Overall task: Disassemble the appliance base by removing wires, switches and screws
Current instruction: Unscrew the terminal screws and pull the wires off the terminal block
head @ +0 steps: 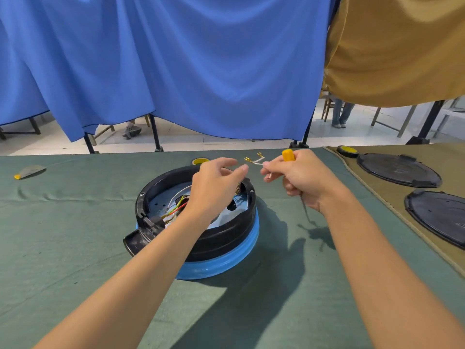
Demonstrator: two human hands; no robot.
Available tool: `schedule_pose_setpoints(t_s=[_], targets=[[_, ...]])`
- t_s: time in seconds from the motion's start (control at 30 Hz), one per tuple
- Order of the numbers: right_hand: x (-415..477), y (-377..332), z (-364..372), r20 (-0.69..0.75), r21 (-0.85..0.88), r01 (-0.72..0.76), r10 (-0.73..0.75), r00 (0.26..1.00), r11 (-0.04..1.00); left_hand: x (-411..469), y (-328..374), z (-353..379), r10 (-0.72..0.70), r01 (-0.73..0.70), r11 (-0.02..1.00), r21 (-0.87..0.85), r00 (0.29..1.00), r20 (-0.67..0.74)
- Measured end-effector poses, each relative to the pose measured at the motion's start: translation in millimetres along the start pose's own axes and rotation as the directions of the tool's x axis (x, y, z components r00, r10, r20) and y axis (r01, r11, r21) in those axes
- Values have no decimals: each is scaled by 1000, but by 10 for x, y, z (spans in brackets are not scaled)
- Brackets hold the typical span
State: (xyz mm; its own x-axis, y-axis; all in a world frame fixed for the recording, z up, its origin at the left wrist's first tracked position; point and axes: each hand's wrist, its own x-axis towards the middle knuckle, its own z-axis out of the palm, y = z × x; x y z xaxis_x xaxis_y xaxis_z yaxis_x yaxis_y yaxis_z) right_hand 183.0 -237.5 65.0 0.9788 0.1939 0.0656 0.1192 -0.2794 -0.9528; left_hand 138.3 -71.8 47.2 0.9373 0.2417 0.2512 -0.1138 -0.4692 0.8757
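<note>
Appliance base (214,238) round, black plastic; right fingers (274,170) pinch white wire (256,161), grip yellow-handled screwdriver (288,155); left fingers (226,161) spread.

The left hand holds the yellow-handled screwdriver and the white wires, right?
No. The head view shows the right hand holding the yellow-handled screwdriver and the white wires; the left hand, fingers relaxed, holds nothing.

Appliance base (216,239) interior partly behind left hand (214,190).

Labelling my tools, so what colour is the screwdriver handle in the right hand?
The screwdriver handle is yellow, head view.
</note>
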Motion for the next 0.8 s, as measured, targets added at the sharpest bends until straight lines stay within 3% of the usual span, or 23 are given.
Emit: schedule_pose_setpoints(t_s=[0.07, 0.13, 0.23, 0.8], targets=[[65, 128, -116, -121, -190, -71, 49, 991, 979, -25, -61, 33, 131, -161, 948, 273, 983, 127], [129, 266, -199, -168, -396, -150, 89, 982, 906, -41, -109, 69, 195, -288, 861, 419, 948, 251], [244, 472, -234, -188, -592, -221, 133, 973, 775, -60, -128, 104, 222, -376, 706, 601, 922, 316], [434, 821, -129, -294, -756, -296, 102, 951, 584, -62, -159, 129, 212, -425, 708, 563, 889, 405]])
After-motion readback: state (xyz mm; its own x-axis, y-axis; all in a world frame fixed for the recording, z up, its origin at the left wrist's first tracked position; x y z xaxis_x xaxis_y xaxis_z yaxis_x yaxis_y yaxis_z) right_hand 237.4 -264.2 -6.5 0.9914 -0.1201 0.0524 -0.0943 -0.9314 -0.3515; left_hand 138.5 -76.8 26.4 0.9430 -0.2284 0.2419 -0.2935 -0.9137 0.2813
